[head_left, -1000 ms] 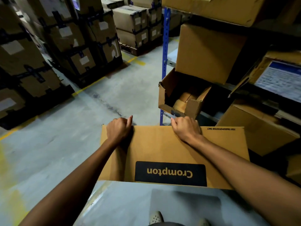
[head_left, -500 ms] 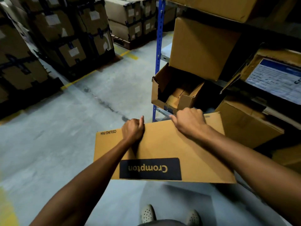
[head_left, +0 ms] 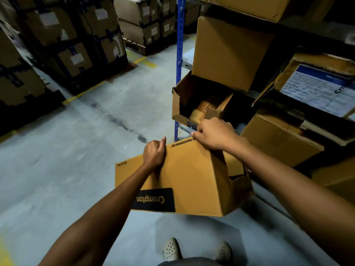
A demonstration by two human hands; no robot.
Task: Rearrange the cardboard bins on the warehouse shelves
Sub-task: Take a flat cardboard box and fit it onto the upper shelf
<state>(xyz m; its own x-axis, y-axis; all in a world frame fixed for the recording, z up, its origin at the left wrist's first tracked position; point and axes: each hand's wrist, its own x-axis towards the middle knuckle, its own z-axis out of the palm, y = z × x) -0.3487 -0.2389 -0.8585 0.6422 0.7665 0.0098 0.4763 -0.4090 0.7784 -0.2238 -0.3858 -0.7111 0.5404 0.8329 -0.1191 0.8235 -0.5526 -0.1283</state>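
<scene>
Together, the left hand (head_left: 154,154) and right hand (head_left: 215,134) grip the far edge of a Crompton box (head_left: 192,181), fingers curled over it. An open bin (head_left: 181,104) sits at 12 o'clock.

Both hands (head_left: 153,153) grip Crompton box (head_left: 192,181) edge.

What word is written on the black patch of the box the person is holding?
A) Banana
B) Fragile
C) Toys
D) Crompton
D: the black patch on the cardboard box, which the left hand and right hand grip at its top edge, reads Crompton, upside down from the head view.
</scene>
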